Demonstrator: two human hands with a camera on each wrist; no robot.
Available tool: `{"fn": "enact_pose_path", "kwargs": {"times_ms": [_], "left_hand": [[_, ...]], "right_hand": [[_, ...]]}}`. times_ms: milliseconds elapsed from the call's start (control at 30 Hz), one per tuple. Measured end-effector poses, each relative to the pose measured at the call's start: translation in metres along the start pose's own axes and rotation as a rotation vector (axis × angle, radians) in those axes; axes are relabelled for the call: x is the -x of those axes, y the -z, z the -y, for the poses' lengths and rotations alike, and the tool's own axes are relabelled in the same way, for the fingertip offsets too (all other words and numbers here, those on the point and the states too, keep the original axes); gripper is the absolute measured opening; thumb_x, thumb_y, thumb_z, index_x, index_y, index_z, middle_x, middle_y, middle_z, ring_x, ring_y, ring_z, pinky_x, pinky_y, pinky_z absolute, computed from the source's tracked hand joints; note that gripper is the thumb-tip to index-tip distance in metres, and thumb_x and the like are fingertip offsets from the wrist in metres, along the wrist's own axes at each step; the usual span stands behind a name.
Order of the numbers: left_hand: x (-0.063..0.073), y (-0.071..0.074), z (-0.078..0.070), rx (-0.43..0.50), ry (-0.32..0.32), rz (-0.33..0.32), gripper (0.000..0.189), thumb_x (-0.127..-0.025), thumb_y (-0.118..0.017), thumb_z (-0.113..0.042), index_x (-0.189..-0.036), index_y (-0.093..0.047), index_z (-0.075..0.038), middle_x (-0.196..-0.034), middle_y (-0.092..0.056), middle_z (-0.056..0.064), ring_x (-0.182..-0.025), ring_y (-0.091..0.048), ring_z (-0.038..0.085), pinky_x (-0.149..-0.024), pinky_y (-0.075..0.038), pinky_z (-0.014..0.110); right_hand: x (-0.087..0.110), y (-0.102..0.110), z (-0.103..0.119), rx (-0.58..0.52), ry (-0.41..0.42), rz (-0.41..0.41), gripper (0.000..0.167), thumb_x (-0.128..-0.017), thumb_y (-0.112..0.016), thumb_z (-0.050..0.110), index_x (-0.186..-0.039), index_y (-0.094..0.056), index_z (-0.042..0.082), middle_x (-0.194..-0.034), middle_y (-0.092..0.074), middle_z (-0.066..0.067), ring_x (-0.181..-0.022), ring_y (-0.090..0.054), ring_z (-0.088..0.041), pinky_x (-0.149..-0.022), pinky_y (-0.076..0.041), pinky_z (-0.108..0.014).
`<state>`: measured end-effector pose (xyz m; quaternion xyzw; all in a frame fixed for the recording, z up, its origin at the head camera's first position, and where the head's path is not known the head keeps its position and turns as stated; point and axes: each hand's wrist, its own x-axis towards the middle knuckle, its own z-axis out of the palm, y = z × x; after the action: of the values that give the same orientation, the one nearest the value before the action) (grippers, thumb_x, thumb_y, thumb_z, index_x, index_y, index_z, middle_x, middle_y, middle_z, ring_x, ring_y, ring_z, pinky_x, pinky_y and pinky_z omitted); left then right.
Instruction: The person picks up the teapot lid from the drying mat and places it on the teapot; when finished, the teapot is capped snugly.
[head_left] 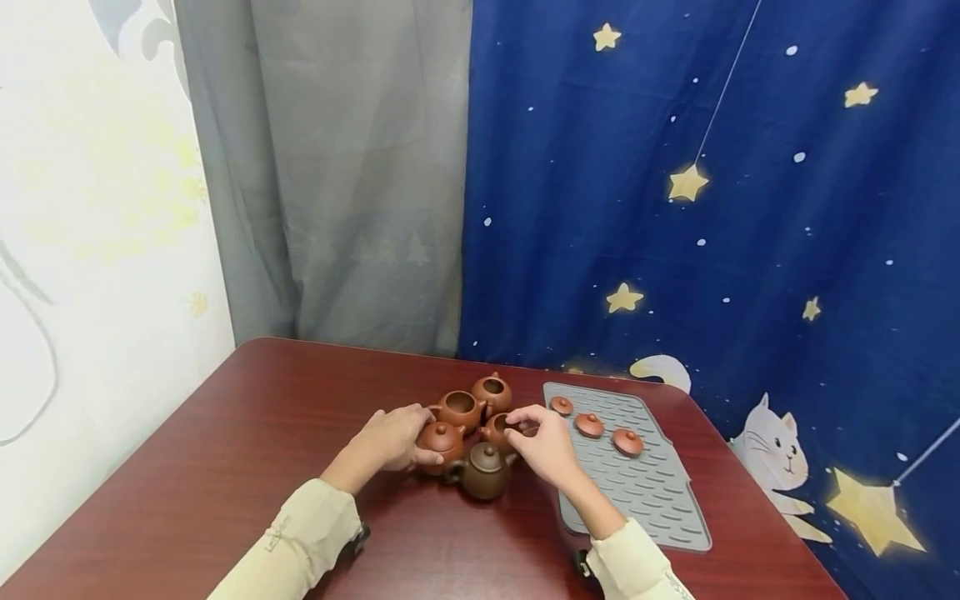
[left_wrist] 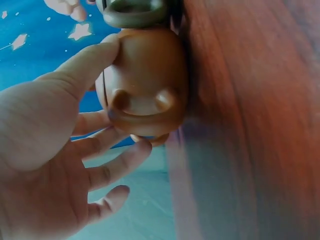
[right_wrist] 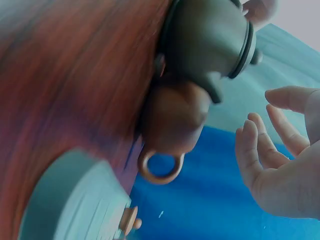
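Observation:
My left hand (head_left: 396,435) holds a lidded reddish-brown teapot (head_left: 437,454), thumb on its near side and fingers spread round the far side by the handle (left_wrist: 142,119). A dark brown lidded teapot (head_left: 484,477) stands to its right. Above a small lidless reddish-brown teapot (head_left: 492,434), my right hand (head_left: 552,446) hovers with loosely bent fingers. In the right wrist view that hand (right_wrist: 285,155) has nothing between thumb and fingers, apart from the small teapot (right_wrist: 175,120). Two more lidless reddish-brown teapots (head_left: 459,419) stand just behind, the farther one (head_left: 491,399) at the back of the cluster.
A grey ridged mat (head_left: 645,500) lies on the right of the dark red table (head_left: 225,467). Three reddish-brown lids sit near its far part: a small one (head_left: 561,407), a middle one (head_left: 589,427) and a larger one (head_left: 627,444). Curtains (head_left: 360,167) hang behind the table.

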<state>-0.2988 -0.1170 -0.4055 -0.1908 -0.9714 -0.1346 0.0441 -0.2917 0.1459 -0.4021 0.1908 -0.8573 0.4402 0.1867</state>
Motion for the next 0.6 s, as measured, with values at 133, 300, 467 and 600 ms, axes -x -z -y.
{"fn": "enact_pose_path", "kwargs": {"times_ms": [133, 300, 467, 600], "left_hand": [[0.0, 0.004, -0.003, -0.039, -0.008, 0.031, 0.064, -0.078, -0.078, -0.055, -0.121, -0.064, -0.01, -0.124, -0.062, 0.009, -0.113, -0.06, 0.03, -0.092, -0.042, 0.056], [0.001, 0.009, -0.008, -0.081, -0.015, 0.062, 0.068, -0.081, -0.075, -0.055, -0.126, -0.062, -0.006, -0.132, -0.059, 0.014, -0.115, -0.056, 0.036, -0.089, -0.038, 0.055], [0.003, 0.013, -0.012, -0.088, -0.003, 0.095, 0.071, -0.078, -0.077, -0.056, -0.128, -0.062, -0.007, -0.13, -0.058, 0.013, -0.109, -0.051, 0.035, -0.082, -0.031, 0.052], [0.004, 0.016, -0.014, -0.075, -0.034, 0.085, 0.075, -0.08, -0.076, -0.053, -0.134, -0.058, -0.005, -0.132, -0.056, 0.014, -0.111, -0.047, 0.034, -0.083, -0.029, 0.053]], "right_hand": [[0.003, 0.01, -0.009, 0.023, -0.019, -0.016, 0.012, -0.079, -0.077, 0.0, -0.089, -0.074, 0.005, -0.081, -0.069, 0.0, -0.073, -0.062, -0.016, -0.066, -0.049, -0.025], [0.006, 0.022, -0.02, 0.063, -0.056, -0.022, 0.011, -0.079, -0.077, 0.0, -0.087, -0.075, 0.008, -0.079, -0.069, 0.002, -0.078, -0.065, -0.018, -0.069, -0.049, -0.027], [0.007, 0.032, -0.031, 0.088, -0.108, -0.012, 0.012, -0.08, -0.077, 0.001, -0.09, -0.076, 0.007, -0.087, -0.072, -0.004, -0.083, -0.068, -0.024, -0.064, -0.051, -0.028], [0.008, 0.043, -0.04, 0.15, -0.166, -0.027, 0.013, -0.079, -0.077, 0.004, -0.092, -0.076, 0.007, -0.09, -0.072, -0.004, -0.084, -0.068, -0.023, -0.062, -0.05, -0.029]]}}
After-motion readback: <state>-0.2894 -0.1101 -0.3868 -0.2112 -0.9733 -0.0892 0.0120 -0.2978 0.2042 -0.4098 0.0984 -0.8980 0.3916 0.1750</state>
